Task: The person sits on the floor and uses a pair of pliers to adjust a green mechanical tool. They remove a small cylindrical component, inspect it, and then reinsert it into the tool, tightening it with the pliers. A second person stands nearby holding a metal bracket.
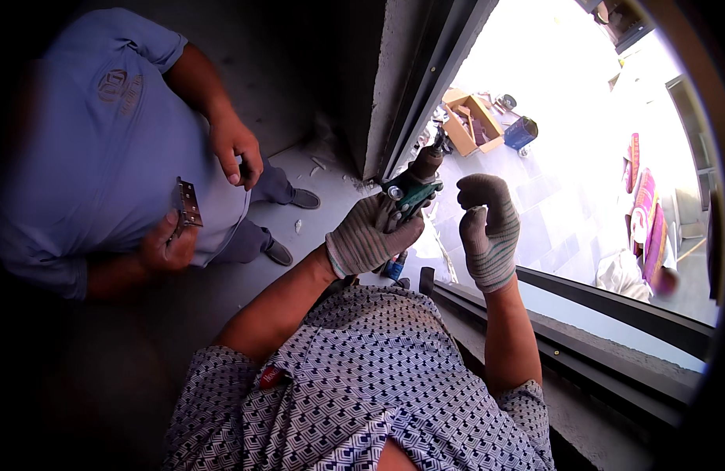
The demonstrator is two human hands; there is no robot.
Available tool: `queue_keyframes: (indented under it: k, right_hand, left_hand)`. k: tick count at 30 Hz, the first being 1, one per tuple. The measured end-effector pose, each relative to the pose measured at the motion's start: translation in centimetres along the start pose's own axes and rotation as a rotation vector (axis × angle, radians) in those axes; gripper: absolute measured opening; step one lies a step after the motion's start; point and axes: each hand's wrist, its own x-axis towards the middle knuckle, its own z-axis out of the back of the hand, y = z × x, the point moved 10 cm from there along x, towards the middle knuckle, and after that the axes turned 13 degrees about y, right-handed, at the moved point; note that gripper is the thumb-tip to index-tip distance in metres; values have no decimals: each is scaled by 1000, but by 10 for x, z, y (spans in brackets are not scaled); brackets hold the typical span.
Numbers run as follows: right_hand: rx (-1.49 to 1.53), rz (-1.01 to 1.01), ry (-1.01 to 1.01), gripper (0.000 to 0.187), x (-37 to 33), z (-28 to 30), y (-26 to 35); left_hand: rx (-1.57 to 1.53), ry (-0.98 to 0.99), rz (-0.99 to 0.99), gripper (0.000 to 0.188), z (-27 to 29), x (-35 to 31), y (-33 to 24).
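Note:
My left hand, in a striped knit glove, is wrapped round a green power drill. The drill's dark chuck end points up and away, toward the window frame. To the right, my right hand is raised in a matching glove, its fingers curled over toward the thumb. Something small and pale shows at the thumb tip, too small to name. At the left a co-worker in a light blue shirt holds a metal hinge with screw holes; that person's other hand hangs loosely curled.
A dark metal window frame runs along my right, with its upright ahead. Beyond it, on a tiled floor, are an open cardboard box, a blue bucket and purple-red fabric. White scraps lie near the co-worker's shoes.

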Motion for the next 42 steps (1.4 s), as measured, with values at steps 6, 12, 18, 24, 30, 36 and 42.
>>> queue_keyframes:
  k: [6,12,18,24,30,36,42]
  right_hand:
    - [-287,-124,132,41,37,-1,59]
    - [-411,-417,342,60,33,-10,32]
    - [-277,-382,419,50,20,-21,12]
    - [-274,-330,474,42,15,-25,9]
    - [-132,-423,332,39,-1,-20,-3]
    - [-109,-275,327,36,-6,-7,7]
    - [-214,-310,308,38,-8,-2,16]
  left_hand:
    - [187,-64,-21,37,-3,-2,10]
    - [742,-145,-153,49,0,-19,-23]
    - [876,-175,-136,55,5,-30,-25]
    - [938,-161,-87,60,5,-34,-20]
    - [994,-199,-97,65,5,-36,-21]
    - [1009,-199,-54,64,6,-38,-23]
    - [1020,-188,-65,62,3,-38,-14]
